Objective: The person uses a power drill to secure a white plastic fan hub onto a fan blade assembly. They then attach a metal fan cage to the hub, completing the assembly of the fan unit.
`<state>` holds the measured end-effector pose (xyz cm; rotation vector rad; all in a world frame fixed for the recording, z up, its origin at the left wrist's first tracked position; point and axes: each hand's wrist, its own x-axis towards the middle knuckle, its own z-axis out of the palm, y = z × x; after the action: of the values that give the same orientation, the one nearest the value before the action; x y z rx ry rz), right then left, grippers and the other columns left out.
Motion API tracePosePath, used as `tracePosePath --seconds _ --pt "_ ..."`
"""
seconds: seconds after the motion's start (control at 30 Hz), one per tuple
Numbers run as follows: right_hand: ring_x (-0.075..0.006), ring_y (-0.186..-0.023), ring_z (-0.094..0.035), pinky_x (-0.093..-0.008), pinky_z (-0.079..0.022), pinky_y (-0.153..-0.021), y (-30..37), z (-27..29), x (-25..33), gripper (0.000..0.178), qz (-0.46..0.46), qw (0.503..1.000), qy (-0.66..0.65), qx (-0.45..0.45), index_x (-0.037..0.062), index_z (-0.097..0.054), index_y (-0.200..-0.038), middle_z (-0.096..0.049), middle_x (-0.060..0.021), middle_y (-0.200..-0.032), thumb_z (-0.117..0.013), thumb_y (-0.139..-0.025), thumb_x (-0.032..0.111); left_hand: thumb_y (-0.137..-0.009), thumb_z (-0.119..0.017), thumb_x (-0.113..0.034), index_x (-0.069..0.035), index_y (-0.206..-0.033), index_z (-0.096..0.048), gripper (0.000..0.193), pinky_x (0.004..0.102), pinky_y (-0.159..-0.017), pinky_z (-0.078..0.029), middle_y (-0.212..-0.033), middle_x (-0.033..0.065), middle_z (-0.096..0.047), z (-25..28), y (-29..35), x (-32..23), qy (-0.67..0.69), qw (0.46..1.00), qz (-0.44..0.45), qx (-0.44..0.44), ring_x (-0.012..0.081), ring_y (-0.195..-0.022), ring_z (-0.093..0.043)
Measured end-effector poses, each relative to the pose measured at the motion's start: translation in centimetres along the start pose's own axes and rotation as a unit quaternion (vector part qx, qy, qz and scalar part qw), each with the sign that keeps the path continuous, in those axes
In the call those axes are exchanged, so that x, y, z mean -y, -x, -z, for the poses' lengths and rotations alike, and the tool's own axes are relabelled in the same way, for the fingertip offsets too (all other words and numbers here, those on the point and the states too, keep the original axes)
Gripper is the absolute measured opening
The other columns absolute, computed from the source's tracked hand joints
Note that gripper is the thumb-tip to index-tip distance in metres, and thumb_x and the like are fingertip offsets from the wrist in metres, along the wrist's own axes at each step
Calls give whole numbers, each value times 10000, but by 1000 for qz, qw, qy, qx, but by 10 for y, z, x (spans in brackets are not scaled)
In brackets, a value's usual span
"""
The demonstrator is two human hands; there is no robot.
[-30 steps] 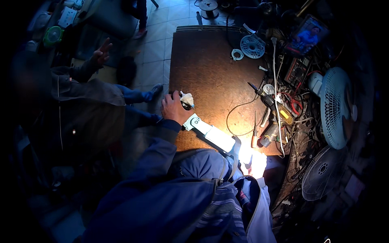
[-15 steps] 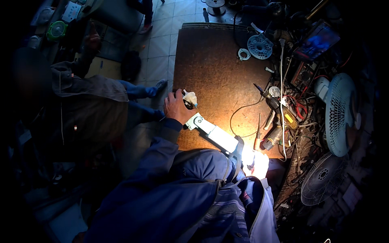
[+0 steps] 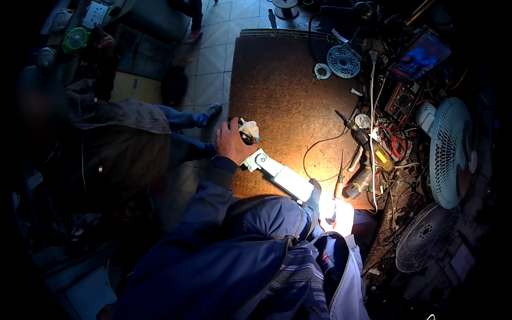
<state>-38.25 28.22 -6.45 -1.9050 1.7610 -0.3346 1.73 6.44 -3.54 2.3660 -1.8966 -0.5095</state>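
Observation:
A long white fan stand (image 3: 289,182) with a hinged neck lies slanted over the near edge of the table, against my lap. My left hand (image 3: 231,141) is closed round the fan motor (image 3: 248,130) at its far end, which has a whitish part and dark pieces showing between thumb and fingers. At the near end, strong glare washes out my right hand (image 3: 343,217); it is beside the lower end of the stand, and its fingers cannot be made out. Just beyond it lies a screwdriver (image 3: 339,188) with an orange handle.
Tools, a cordless drill (image 3: 382,158) and tangled wires crowd the table's right side. Two fan heads (image 3: 447,152) stand beyond them. A round pale-blue cover (image 3: 343,61) lies at the far edge of the wooden table (image 3: 277,80). Another person (image 3: 117,128) is at the left.
My hands and the fan stand keep almost the same place. The other person's raised hand has moved up and to the left. The whole view has shifted slightly.

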Motion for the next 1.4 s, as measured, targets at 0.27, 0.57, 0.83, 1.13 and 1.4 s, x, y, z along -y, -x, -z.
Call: tracePosePath --seconds 0.27,0.57,0.83,1.13,1.4 --pt "-392 -992 -699 -456 -571 -884 -65 44 24 478 30 988 -149 -8 -29 -689 -1190 -711 -222 -1064 -862 -832 235 -632 -941 -366 -72 -1403 -555 911 524 -1025 -498 -1275 225 -582 -1 -1 -5 8 1000 -4 -10 440 -1186 -577" --pt "-512 -979 -686 -529 -561 -848 -318 89 -5 365 -51 949 -59 -306 -29 -691 -1114 -713 -312 -1092 -681 -1010 321 -641 -939 -344 -84 -1400 -553 890 540 -1016 -498 -1283 214 -578 2 3 3 37 999 14 -3 446 -1190 -571" --pt "-461 -887 -723 -512 -553 -785 -428 94 -85 387 53 938 140 -312 36 -759 -1054 -752 -262 -950 -629 -1033 400 -635 -972 -392 -66 -1461 -495 1008 538 -1037 -480 -1305 220 -536 1 1 5 42 999 19 18 433 -1229 -532" --pt "-409 -809 -729 -483 -542 -745 -437 106 -67 403 45 957 92 -271 -15 -771 -1004 -740 -260 -873 -639 -1025 365 -658 -952 -342 -63 -1459 -491 965 518 -1062 -477 -1336 225 -539 8 2 -1 49 997 43 44 436 -1253 -532" --pt "-418 -816 -731 -483 -545 -738 -436 110 -62 408 -14 975 32 -221 -11 -774 -1102 -752 -260 -898 -624 -1029 361 -650 -961 -341 -53 -1458 -489 980 514 -1064 -469 -1320 223 -540 11 2 0 56 997 29 36 425 -1256 -526"
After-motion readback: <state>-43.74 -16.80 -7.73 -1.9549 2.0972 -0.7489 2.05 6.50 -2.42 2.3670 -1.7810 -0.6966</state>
